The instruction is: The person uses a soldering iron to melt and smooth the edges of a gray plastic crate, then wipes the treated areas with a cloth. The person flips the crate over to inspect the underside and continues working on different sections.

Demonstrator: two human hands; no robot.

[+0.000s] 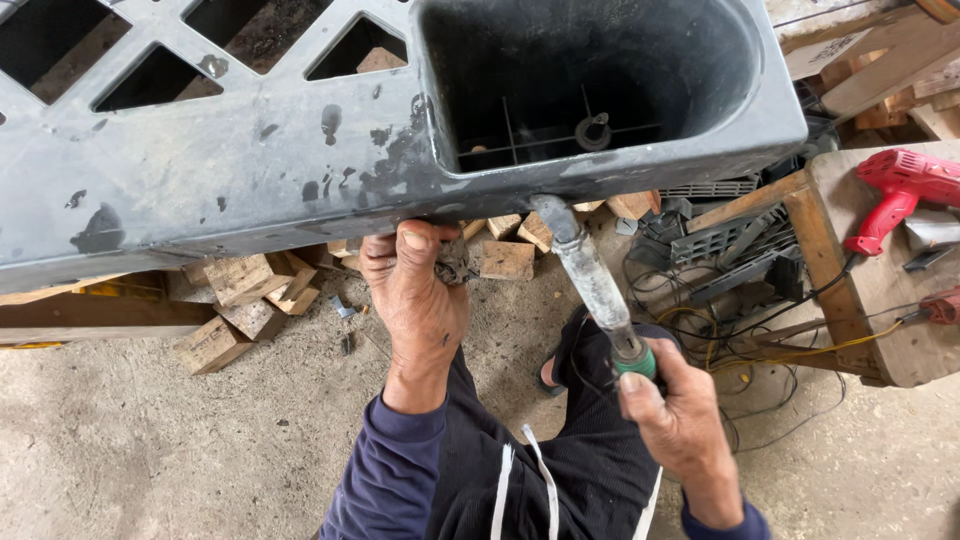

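A large grey plastic pallet [230,170] with lattice openings and a deep hollow pocket [590,80] fills the top of the view. My left hand [415,300] grips its lower edge, thumb on the face, with a small dark scrap of plastic under the fingers. My right hand [680,420] holds the green handle of a soldering-iron-like tool [590,275]. The tool's worn metal barrel points up and its tip touches the pallet's lower edge just below the pocket.
Wooden blocks [245,300] lie scattered on the concrete floor under the pallet. A wooden bench [880,290] at the right carries a red power tool [900,190]. Black plastic pieces and tangled wires [740,300] lie beside it. My dark-trousered legs are below.
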